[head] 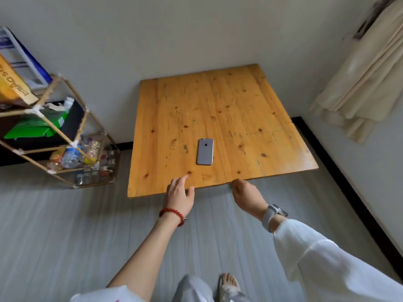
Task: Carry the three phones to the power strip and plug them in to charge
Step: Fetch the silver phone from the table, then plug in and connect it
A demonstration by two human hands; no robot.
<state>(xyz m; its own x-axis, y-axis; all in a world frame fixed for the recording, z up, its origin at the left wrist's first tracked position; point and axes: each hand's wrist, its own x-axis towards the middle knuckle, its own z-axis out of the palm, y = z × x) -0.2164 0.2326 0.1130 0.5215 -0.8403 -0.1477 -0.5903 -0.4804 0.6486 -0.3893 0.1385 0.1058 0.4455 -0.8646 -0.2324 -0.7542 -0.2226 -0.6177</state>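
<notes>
I see one phone (pixel 205 151) face down on the counter (pixel 250 110), near its front edge | left hand (pixel 180 193) fingers spread, empty; right hand (pixel 246 196) fingers curled downward, grip unclear | other phones, power strip unseen; carrying and plugging remain.

Both arms are reaching forward and down. The left hand (pixel 180 194) is stretching out palm down, its fingers relaxed and slightly spread, holding nothing; the left forearm is showing bare. The right hand (pixel 246 194) is hanging with its fingers loosely curled downward, holding nothing, and a white sleeve is covering the right forearm.
</notes>
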